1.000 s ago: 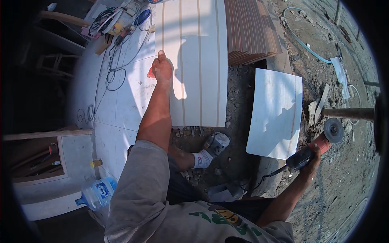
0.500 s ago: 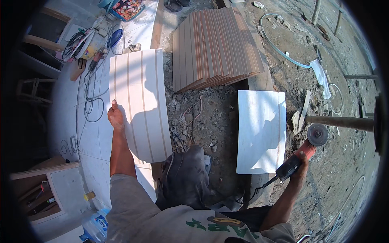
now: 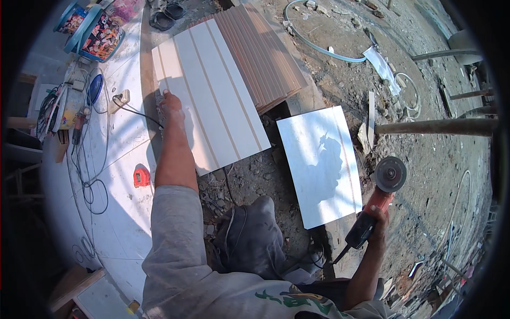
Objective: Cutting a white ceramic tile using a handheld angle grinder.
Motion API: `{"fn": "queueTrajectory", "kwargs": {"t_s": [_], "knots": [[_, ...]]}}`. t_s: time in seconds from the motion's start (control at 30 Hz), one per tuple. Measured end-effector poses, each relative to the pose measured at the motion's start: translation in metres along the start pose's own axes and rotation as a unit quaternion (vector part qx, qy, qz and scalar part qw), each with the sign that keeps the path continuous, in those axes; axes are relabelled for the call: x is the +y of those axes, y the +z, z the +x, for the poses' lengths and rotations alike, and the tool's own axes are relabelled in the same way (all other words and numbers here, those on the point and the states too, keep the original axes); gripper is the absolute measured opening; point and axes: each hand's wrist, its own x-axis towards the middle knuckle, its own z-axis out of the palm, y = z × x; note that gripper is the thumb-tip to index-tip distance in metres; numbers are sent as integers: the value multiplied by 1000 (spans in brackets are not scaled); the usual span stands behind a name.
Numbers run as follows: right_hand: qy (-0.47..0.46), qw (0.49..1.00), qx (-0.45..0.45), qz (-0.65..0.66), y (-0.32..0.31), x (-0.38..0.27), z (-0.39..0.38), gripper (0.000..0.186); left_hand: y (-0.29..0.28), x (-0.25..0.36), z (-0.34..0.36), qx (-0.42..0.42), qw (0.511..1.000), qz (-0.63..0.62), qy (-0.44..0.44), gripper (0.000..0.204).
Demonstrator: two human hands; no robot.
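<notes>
My left hand (image 3: 171,109) is closed on the left edge of a large white panel with tan stripes (image 3: 218,95), which lies slanted against a stack of brown-edged panels (image 3: 273,69). My right hand (image 3: 379,223) grips a red-and-black angle grinder (image 3: 361,228) by its body, its round disc raised and facing up, clear of the panels. Between the two hands, nearer the right, a smaller white sheet (image 3: 313,196) lies on the concrete edge over a dark gap. A red tape measure (image 3: 141,175) rests on the white slab, left of my left forearm.
At left, the white tiled slab (image 3: 117,207) holds looped cables, a power strip (image 3: 121,100) and buckets (image 3: 98,34). A rubble-filled trench (image 3: 215,196) runs beneath the panels. Rough dirt at right has a hose (image 3: 319,53), poles (image 3: 435,127) and scraps. Dark sandals (image 3: 162,18) sit at the top.
My left hand has moved the striped panel up and tilted it onto the brown stack, uncovering the tape measure. My right hand still holds the grinder out to the right. The view has shifted.
</notes>
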Motion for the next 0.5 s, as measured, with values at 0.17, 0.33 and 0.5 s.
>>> {"fn": "queueTrajectory", "kwargs": {"t_s": [0.17,0.33,0.5], "knots": [[73,996,-38,22,26,16,-12,54,23,-86,78,117,972,202,-38,33],[86,992,86,16,6,26,-14,54,-10,37,77,-22,998,62,5,46],[93,992,79,6,10,28,6,49,85,63,137,-60,632,-648,-421,56]]}}
